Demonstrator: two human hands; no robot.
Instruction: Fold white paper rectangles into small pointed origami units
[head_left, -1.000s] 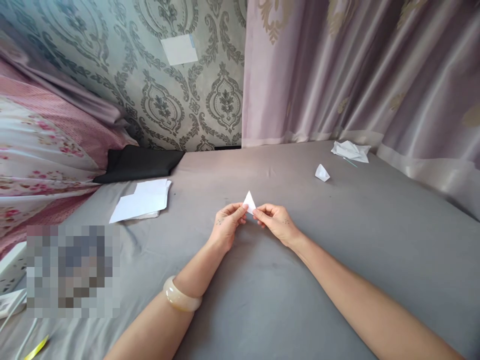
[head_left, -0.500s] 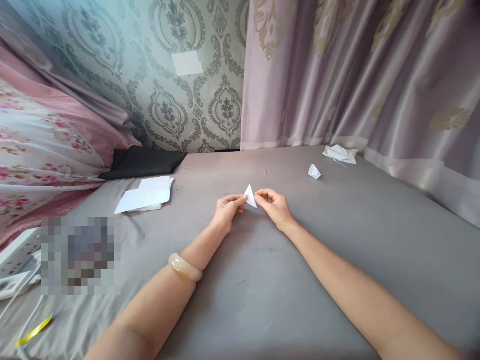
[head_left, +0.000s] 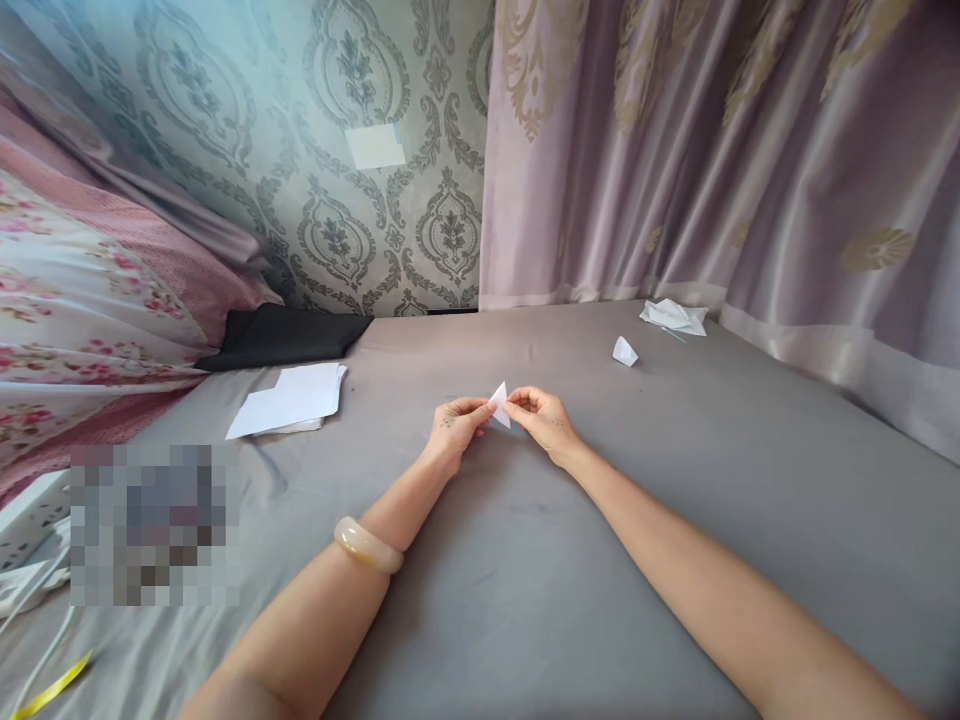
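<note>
A small folded piece of white paper [head_left: 501, 401], pointed at the top, is held up between my two hands over the grey sheet [head_left: 570, 600]. My left hand [head_left: 456, 428] is closed on its left side, thumb on the near face. From the other side, my right hand [head_left: 546, 422] pinches the paper's right edge between thumb and forefinger. The fingers hide parts of the paper. A pale bangle [head_left: 367, 545] circles my left forearm.
White sheets of paper [head_left: 289, 400] lie at the left, before a black cloth [head_left: 289, 335]. A folded paper piece [head_left: 625, 352] and more white papers [head_left: 675, 316] lie at the back right. A power strip [head_left: 34, 520] and a yellow strip [head_left: 64, 680] are at the near left.
My right hand has come in to the left and now grips the paper's right edge. The paper looks narrower and slightly turned. The whole view has shifted a little.
</note>
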